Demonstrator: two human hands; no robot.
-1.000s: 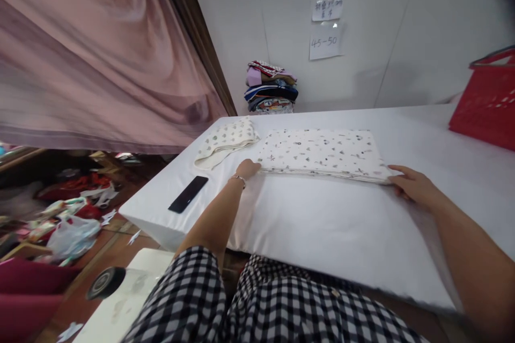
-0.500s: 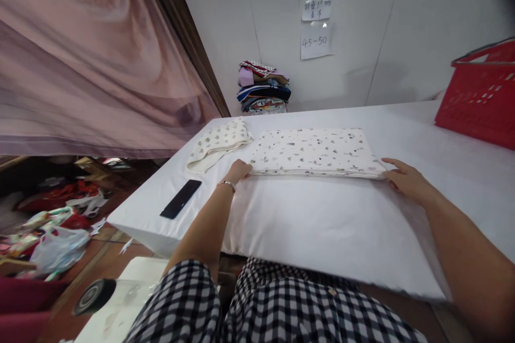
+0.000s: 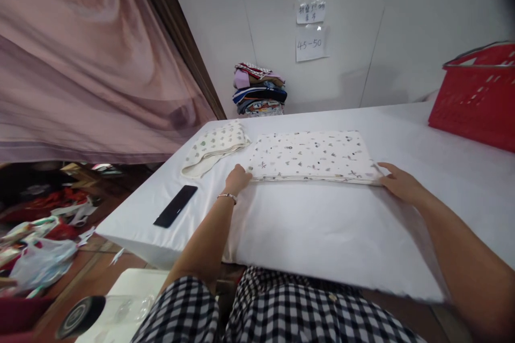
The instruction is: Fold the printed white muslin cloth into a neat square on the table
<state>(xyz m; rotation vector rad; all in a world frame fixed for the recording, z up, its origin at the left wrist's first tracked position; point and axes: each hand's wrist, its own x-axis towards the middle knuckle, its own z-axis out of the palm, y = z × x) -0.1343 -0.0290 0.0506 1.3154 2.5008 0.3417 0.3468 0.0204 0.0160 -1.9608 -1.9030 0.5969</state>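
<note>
A white cloth with a small dark print point(image 3: 309, 155) lies folded in a long rectangle, several layers thick along its near edge. My left hand point(image 3: 238, 178) pinches its near left corner, fingertips closed on the fabric. At the opposite end, my right hand point(image 3: 398, 181) grips the near right corner between thumb and fingers. Just left of it rests another cream cloth with a green print point(image 3: 217, 146), loosely folded, its near end trailing out. Neither hand touches that second cloth. Both cloths lie on the white-covered table point(image 3: 322, 230).
A black phone point(image 3: 176, 206) lies on the table's left part. A stack of folded fabrics point(image 3: 259, 90) stands by the back wall, below two paper notes point(image 3: 311, 45). The red basket point(image 3: 477, 96) is at the far right. Beside the table, a clear bottle point(image 3: 104, 311) lies on a white surface.
My hands keep the same corners of the printed cloth, which lies nearly unchanged. The whole view has shifted slightly.
</note>
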